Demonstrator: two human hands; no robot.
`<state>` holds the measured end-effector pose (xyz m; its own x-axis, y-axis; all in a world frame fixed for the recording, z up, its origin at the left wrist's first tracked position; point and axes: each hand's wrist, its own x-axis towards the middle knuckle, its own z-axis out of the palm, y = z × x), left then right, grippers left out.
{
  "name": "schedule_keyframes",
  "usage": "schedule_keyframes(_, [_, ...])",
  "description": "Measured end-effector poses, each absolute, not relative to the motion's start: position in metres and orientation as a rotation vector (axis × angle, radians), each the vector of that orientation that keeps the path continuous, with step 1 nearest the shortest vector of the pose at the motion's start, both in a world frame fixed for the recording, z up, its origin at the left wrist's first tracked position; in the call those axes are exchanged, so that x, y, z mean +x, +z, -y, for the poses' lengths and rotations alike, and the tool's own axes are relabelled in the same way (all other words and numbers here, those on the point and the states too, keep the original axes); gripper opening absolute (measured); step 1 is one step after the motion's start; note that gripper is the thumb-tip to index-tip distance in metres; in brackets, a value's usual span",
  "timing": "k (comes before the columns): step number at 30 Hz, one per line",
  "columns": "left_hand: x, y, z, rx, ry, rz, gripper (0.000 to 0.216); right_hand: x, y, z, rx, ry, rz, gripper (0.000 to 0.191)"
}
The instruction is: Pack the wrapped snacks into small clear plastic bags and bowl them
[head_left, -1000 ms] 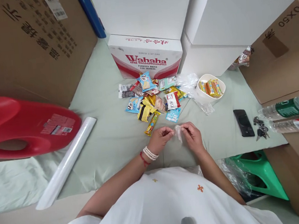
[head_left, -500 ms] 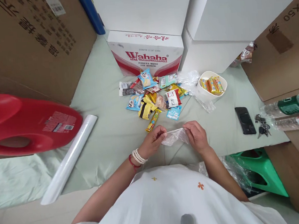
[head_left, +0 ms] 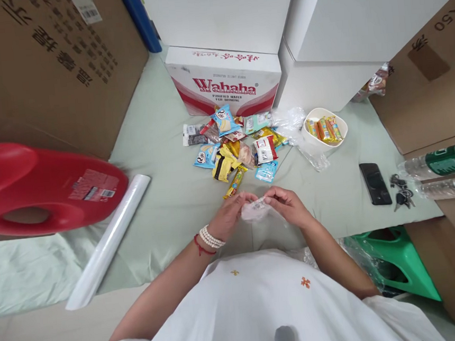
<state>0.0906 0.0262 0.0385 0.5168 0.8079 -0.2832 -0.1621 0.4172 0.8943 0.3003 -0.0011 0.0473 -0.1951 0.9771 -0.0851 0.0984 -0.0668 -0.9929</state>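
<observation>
A small clear plastic bag (head_left: 254, 211), crumpled, is held between my two hands above the near edge of the cloth. My left hand (head_left: 231, 212) pinches its left end, with a beaded bracelet and a red cord on the wrist. Fingers of my right hand (head_left: 288, 205) close on the bag's right upper edge. Just beyond my hands lies a yellow snack stick (head_left: 235, 183), at the front of a heap of wrapped snacks (head_left: 226, 160). A white bowl (head_left: 326, 145) to the right of the heap contains several yellow-wrapped snacks (head_left: 323, 129).
Behind the heap stands a Wahaha carton (head_left: 225, 83). Loose clear plastic (head_left: 292, 124) lies beside the bowl. At right are a phone (head_left: 375, 184), keys (head_left: 403, 197) and plastic bottles (head_left: 445, 161). A white roll (head_left: 110, 239) and a red jug (head_left: 49, 186) are at left.
My hands have come closer together, the right one moving left. The plastic bag, stretched between them before, is now bunched up.
</observation>
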Motion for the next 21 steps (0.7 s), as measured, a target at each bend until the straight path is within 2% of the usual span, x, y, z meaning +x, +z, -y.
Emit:
schedule_keyframes(3, [0.084, 0.035, -0.023, 0.818, 0.635, -0.689, 0.05, 0.298, 0.036, 0.005, -1.26, 1.468, 1.125, 0.041])
schedule_keyframes(6, [0.08, 0.035, -0.02, 0.742, 0.696, -0.634, 0.041, 0.298, 0.029, 0.008, -1.284, 1.458, 0.977, 0.039])
schedule_keyframes(10, [0.09, 0.033, -0.015, 0.577, 0.741, -0.622, 0.041, 0.291, 0.024, 0.012, -1.292, 1.422, 0.833, 0.038])
schedule_keyframes(14, [0.106, 0.028, -0.011, 0.665, 0.761, -0.706, 0.053, 0.282, 0.02, 0.017, -1.34, 1.318, 0.816, 0.033])
schedule_keyframes(18, [0.104, 0.025, -0.013, 0.637, 0.87, -0.761, 0.035, 0.284, 0.021, 0.018, -1.289, 1.258, 0.864, 0.034])
schedule_keyframes(21, [0.095, 0.026, -0.017, 0.545, 0.892, -0.777, 0.036, 0.289, 0.023, 0.018, -1.207, 1.343, 0.885, 0.038])
